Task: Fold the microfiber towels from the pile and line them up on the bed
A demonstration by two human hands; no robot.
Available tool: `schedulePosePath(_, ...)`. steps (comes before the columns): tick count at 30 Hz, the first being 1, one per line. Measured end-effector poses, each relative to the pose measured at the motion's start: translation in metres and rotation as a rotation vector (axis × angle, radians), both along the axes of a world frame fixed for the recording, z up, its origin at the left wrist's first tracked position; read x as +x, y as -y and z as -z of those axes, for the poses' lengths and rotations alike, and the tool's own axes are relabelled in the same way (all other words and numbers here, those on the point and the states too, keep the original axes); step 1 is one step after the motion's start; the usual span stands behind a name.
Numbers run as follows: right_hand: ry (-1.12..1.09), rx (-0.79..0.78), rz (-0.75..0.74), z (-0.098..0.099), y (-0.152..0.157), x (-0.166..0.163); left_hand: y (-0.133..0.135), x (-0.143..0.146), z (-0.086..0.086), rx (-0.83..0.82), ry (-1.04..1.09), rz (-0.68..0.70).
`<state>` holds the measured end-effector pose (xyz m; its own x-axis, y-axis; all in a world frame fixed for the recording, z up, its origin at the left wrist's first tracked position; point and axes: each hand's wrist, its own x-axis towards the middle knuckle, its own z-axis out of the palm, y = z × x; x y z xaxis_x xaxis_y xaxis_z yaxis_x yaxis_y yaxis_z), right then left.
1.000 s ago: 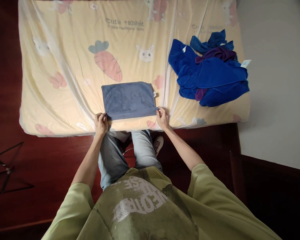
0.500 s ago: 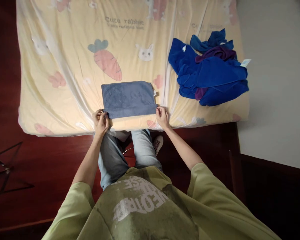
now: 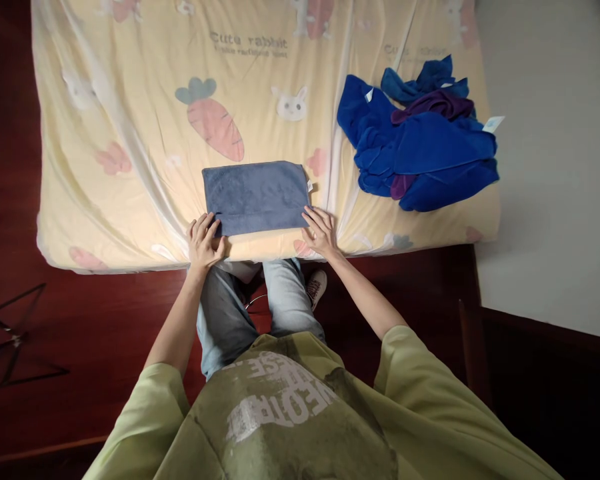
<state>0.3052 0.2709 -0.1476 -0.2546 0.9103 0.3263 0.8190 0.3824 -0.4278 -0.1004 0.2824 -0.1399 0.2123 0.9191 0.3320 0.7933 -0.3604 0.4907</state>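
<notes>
A grey-blue towel point(image 3: 257, 190) lies flat near the front edge of the bed, its near edge folded over in a narrow strip. A small white tag point(image 3: 310, 186) sticks out at its right side. My left hand point(image 3: 205, 241) rests on the towel's near left corner, fingers stretched and thumb apart. At the opposite near corner, my right hand point(image 3: 321, 231) lies with its fingers spread on the folded strip. Neither hand grips the cloth.
The bed has a yellow sheet point(image 3: 130, 87) printed with carrots and rabbits. A heap of blue and purple cloths point(image 3: 430, 147) sits on the right, near a pale wall point(image 3: 550, 147). A black metal stand point(image 3: 15, 340) is on the dark red floor at left.
Both hands have let go of the towel's near corners. Their fingers have opened and now lie on the folded strip; the right hand has shifted slightly inward.
</notes>
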Motion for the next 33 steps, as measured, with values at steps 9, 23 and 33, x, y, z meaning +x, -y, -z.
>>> schedulePosePath(9,-0.013,-0.061,0.029,-0.007,-0.006,-0.004,-0.001,0.001,-0.004,-0.075,0.007,0.012)
schedulePosePath(23,0.006,-0.063,-0.015,-0.030,0.010,-0.006,0.023,-0.011,-0.040,-0.122,-0.124,0.048)
schedulePosePath(33,-0.176,-0.177,-0.041,-0.022,0.025,-0.002,0.069,-0.014,-0.023,-0.191,0.201,-0.055)
